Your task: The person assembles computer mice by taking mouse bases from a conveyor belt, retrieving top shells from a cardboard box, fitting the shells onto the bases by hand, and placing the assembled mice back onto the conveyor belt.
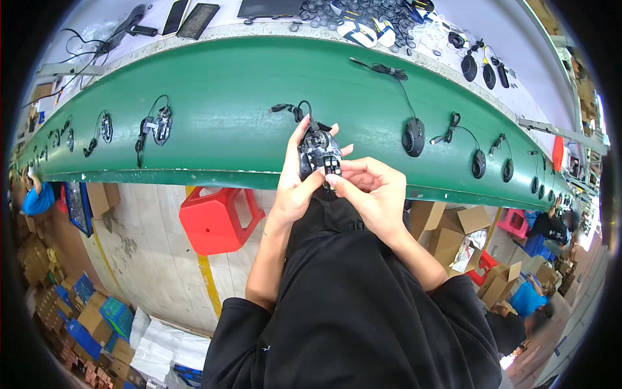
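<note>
My left hand (293, 193) is wrapped round a computer mouse (316, 142) whose top cover is off, so its inner parts show. Its cable (303, 106) runs away from me, bundled, over the green conveyor belt. With thumb and fingers, my right hand (379, 191) pinches a small black part with pale squares (332, 164) at the mouse's near right side. Whether this part is fixed to the mouse, I cannot tell. Both hands are above the belt's near edge.
On the green belt (227, 84), uncovered mice (162, 125) lie to the left and closed black mice (413, 136) to the right. Beyond it, a shelf holds many small dark rings (317, 13). A red stool (210, 223) and cardboard boxes (453, 236) stand below. Other people work at both sides.
</note>
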`<state>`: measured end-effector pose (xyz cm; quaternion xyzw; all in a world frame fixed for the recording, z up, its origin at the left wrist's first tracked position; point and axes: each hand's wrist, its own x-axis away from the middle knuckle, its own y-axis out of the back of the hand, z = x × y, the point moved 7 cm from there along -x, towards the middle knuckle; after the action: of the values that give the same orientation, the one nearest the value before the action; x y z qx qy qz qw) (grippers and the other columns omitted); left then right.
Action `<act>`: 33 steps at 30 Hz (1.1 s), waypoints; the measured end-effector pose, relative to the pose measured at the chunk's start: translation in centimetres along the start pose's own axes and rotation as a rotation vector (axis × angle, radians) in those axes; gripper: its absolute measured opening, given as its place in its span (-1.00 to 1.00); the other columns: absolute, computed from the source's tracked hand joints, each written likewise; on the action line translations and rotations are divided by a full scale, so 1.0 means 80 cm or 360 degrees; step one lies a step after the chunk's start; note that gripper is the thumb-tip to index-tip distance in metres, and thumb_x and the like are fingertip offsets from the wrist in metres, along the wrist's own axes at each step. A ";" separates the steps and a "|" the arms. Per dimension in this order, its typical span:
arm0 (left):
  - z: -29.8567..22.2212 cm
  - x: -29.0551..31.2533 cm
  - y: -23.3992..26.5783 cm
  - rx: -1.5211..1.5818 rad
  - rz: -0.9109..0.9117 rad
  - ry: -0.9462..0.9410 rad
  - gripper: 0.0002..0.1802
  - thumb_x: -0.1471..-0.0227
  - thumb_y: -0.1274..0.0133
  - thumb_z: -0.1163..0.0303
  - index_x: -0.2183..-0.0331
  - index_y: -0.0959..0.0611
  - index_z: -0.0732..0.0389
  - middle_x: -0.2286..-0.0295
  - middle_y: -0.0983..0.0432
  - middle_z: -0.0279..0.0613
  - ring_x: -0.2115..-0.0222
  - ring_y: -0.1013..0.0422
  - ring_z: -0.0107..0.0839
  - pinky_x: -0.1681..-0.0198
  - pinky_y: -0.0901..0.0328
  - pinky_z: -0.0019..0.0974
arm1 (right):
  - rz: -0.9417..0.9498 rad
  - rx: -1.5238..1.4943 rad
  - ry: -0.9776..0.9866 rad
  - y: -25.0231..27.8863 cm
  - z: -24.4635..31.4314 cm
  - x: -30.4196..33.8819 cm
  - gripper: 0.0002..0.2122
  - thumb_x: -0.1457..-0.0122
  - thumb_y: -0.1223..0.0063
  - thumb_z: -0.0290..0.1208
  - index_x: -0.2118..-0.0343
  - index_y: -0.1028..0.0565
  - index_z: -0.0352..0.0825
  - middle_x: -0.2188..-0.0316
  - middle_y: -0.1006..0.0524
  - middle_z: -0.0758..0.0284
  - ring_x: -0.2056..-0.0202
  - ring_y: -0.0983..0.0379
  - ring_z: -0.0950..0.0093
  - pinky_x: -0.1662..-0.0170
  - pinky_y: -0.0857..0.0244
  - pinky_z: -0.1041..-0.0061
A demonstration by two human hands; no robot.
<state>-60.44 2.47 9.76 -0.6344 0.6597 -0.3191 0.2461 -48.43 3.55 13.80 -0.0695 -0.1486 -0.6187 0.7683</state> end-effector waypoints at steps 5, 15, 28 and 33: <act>-0.004 0.000 -0.002 0.0022 -0.0020 0.0008 -0.14 -0.04 0.13 0.64 -0.28 0.15 0.13 -0.17 -0.08 0.19 -0.08 -0.29 0.05 -0.12 -0.23 0.00 | -0.0009 -0.0007 0.0025 -0.002 -0.001 0.000 -0.82 -0.02 -0.22 -0.67 0.27 -0.54 -0.50 0.41 -0.60 0.26 0.42 -0.54 0.62 0.34 -0.47 0.65; -0.008 0.000 0.000 0.0098 -0.0098 0.0046 -0.07 0.21 0.21 0.53 -0.26 0.08 0.23 -0.16 -0.11 0.21 -0.08 -0.28 0.09 -0.17 -0.15 0.03 | -0.0204 0.0322 0.0437 -0.012 0.026 0.005 -0.82 0.05 -0.26 -0.64 0.34 -0.56 -0.48 0.51 -0.56 0.29 0.51 -0.57 0.56 0.46 -0.47 0.63; -0.014 0.002 0.002 0.0011 -0.0203 0.0036 -0.12 0.15 0.23 0.45 -0.26 0.08 0.27 -0.16 -0.10 0.21 -0.09 -0.26 0.09 -0.17 -0.14 0.02 | -0.0211 0.0599 0.0584 -0.024 0.039 0.006 -0.77 0.09 -0.26 -0.68 0.29 -0.59 -0.45 0.53 -0.55 0.30 0.53 -0.56 0.59 0.47 -0.43 0.69; -0.011 0.004 0.004 -0.0044 -0.0201 0.0034 -0.15 0.08 0.23 0.44 -0.26 0.09 0.27 -0.16 -0.09 0.20 -0.08 -0.26 0.07 -0.17 -0.14 -0.01 | -0.0217 0.0596 0.0534 -0.030 0.036 0.005 -0.78 0.09 -0.27 -0.67 0.31 -0.60 -0.44 0.51 -0.56 0.29 0.52 -0.55 0.57 0.48 -0.42 0.67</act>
<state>-61.33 2.28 10.17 -0.6747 0.6253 -0.3316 0.2094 -51.07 3.47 16.45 0.1877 -0.1354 -0.6336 0.7382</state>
